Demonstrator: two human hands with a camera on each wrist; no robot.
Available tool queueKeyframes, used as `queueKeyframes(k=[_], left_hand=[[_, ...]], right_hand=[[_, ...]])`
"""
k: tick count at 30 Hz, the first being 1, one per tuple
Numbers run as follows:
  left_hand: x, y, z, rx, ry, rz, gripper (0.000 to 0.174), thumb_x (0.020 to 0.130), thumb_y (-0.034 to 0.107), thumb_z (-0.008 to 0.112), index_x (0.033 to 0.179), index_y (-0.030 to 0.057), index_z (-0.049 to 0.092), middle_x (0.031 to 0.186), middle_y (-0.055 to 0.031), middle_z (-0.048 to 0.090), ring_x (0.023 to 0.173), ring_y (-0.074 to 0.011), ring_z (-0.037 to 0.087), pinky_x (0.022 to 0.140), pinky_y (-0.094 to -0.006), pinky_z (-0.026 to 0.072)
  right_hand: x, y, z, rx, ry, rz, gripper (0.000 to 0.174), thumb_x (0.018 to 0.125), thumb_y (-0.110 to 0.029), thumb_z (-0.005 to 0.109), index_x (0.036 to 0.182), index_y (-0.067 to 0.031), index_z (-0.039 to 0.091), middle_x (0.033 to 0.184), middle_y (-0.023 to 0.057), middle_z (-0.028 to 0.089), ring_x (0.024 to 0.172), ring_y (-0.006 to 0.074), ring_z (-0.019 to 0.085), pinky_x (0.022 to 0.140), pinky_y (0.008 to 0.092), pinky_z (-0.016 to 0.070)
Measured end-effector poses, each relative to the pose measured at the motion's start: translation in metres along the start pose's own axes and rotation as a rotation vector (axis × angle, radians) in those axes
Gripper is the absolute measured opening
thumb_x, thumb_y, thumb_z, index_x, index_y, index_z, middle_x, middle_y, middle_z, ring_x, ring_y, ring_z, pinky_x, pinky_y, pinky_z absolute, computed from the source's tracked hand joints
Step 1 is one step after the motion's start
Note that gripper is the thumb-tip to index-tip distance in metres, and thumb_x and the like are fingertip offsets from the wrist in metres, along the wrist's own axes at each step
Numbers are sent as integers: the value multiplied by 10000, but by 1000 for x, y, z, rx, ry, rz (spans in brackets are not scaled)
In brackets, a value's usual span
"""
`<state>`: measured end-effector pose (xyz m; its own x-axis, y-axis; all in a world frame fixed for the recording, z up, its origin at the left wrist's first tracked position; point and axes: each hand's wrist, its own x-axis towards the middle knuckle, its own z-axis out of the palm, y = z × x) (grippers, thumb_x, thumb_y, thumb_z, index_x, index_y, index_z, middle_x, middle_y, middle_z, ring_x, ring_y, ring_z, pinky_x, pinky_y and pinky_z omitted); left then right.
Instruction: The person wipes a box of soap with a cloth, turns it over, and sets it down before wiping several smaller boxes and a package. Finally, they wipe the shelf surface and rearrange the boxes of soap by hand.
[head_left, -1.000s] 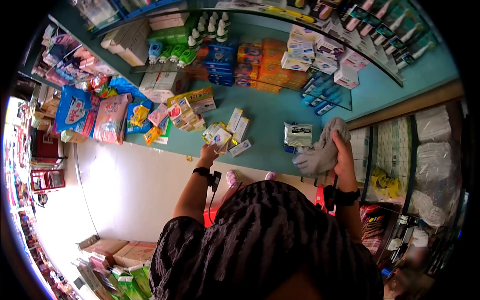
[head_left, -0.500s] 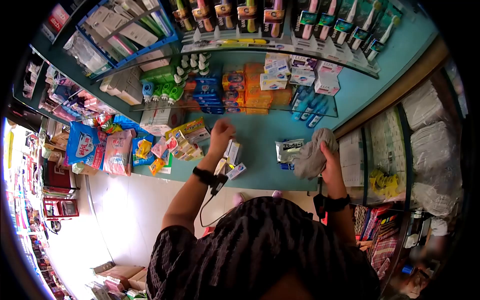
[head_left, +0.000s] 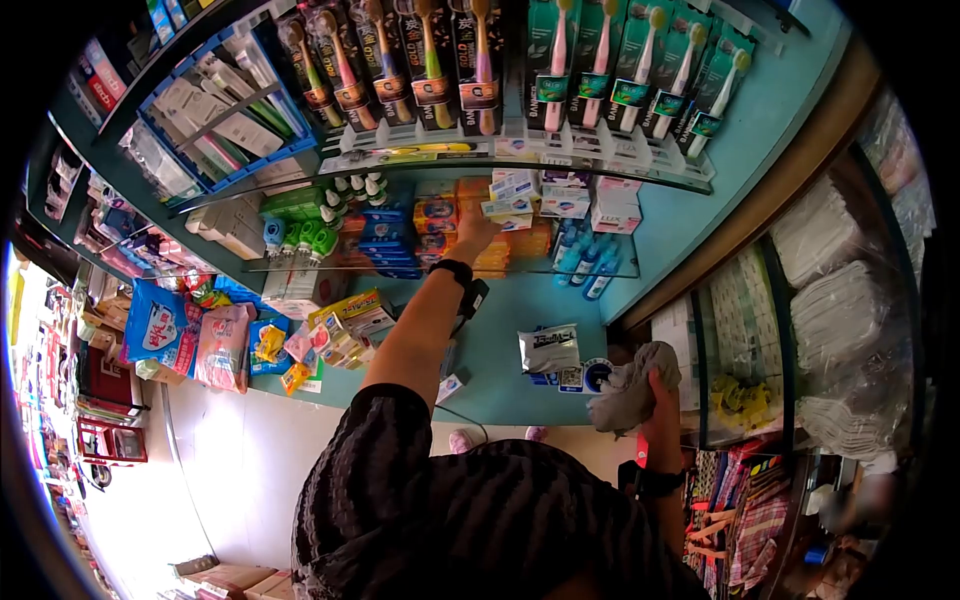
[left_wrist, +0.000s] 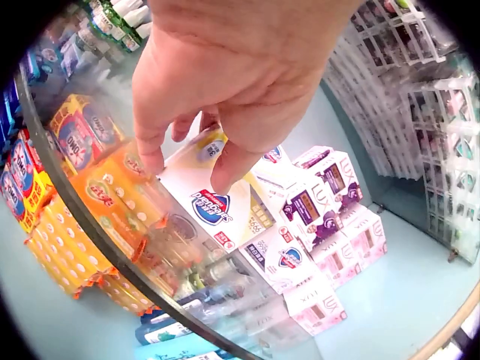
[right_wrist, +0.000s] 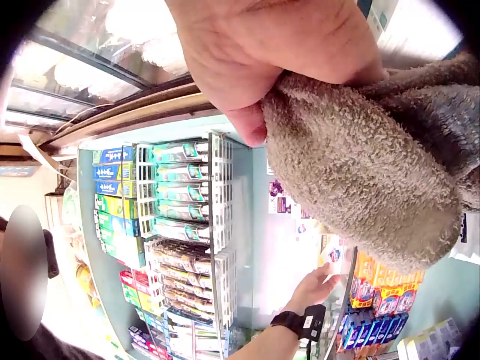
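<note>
My left hand (head_left: 474,232) reaches up to the stack on the glass shelf. In the left wrist view its thumb and fingers pinch the top of a white soap box (left_wrist: 214,199) with a blue emblem. More white soap boxes (left_wrist: 283,259) stand under and beside it, next to purple-and-white LUX boxes (left_wrist: 311,210) and orange soap packs (left_wrist: 112,199). Lower right in the head view, my right hand (head_left: 660,395) grips a bunched grey cloth (head_left: 628,392). The cloth's fuzzy surface fills much of the right wrist view.
The glass shelf's edge (left_wrist: 101,244) runs in front of the stacked soaps. Toothbrush packs (head_left: 550,85) hang above. Blue bottles (head_left: 590,268) stand right of the soaps. On the lower counter lie a silver packet (head_left: 549,348), small boxes (head_left: 450,388) and detergent bags (head_left: 222,345).
My left hand has left the small boxes on the lower counter and risen to the soap stack on the glass shelf. My right hand keeps the cloth, now lower in view.
</note>
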<state>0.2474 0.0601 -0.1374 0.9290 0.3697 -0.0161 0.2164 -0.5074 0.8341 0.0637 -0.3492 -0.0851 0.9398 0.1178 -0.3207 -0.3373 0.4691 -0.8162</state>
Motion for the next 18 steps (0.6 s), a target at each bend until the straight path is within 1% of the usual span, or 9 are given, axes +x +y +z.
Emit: queueKeyframes(k=[1,4,7,10,13,15,16,17,18], left_hand=[[-1,3,-2,-25,-38,-40,706,683,213,767,1265,25,415,1204,-189,503,1113,-334,503,902,-414,431],[-20,2,2,-75,40,72,547,709,156,752,1160,26,470,1068,-144,561,1001,-276,557,825,-376,458],[-58,-3,8,-184,201,339,447,706,99,737,1081,52,499,972,-160,622,899,-296,620,754,-350,485],[-125,34,-2,-250,143,382,425,733,93,719,1088,43,491,985,-175,620,917,-306,616,769,-361,484],[-179,65,-10,-203,-10,346,441,717,65,703,1100,31,485,1028,-194,604,952,-349,595,795,-379,483],[-204,77,-10,-96,30,543,451,719,50,691,1114,25,474,1013,-183,600,892,-330,610,758,-372,496],[-216,85,-10,-39,55,638,456,720,43,685,1121,22,469,1006,-177,599,862,-320,618,740,-368,502],[-227,95,-10,18,138,648,479,699,40,679,1129,21,469,1029,-191,590,867,-351,607,731,-374,505],[-231,93,-15,19,116,664,483,685,25,675,1122,14,469,1068,-188,583,904,-358,596,759,-381,500]], right_hand=[[0,-1,-2,7,-9,1,489,863,-196,634,1279,-35,433,1170,102,541,1029,248,560,841,413,493],[3,0,-4,19,-56,2,481,866,-187,627,1277,-30,432,1166,103,543,1030,249,561,847,399,488],[14,0,8,1,-124,2,500,858,-205,640,1283,-33,441,1170,97,546,1039,227,558,843,357,477],[40,15,16,-92,-128,-27,442,851,-218,651,1228,-31,514,1146,76,567,1011,177,562,811,315,476],[29,9,87,-358,-196,-193,388,854,-242,637,1162,-22,552,1003,44,616,883,167,591,749,308,478],[28,10,122,-561,-426,-469,354,865,-223,611,1138,-10,538,965,70,614,856,187,589,741,323,475],[30,14,135,-705,-384,-708,351,869,-223,602,1138,-7,532,957,81,612,851,196,589,740,327,474],[31,18,146,-847,-337,-946,349,874,-222,593,1137,-4,526,949,92,611,845,205,589,739,330,473],[33,21,153,-855,-297,-1024,342,881,-233,581,1131,-4,532,944,104,610,838,217,587,743,332,470]])
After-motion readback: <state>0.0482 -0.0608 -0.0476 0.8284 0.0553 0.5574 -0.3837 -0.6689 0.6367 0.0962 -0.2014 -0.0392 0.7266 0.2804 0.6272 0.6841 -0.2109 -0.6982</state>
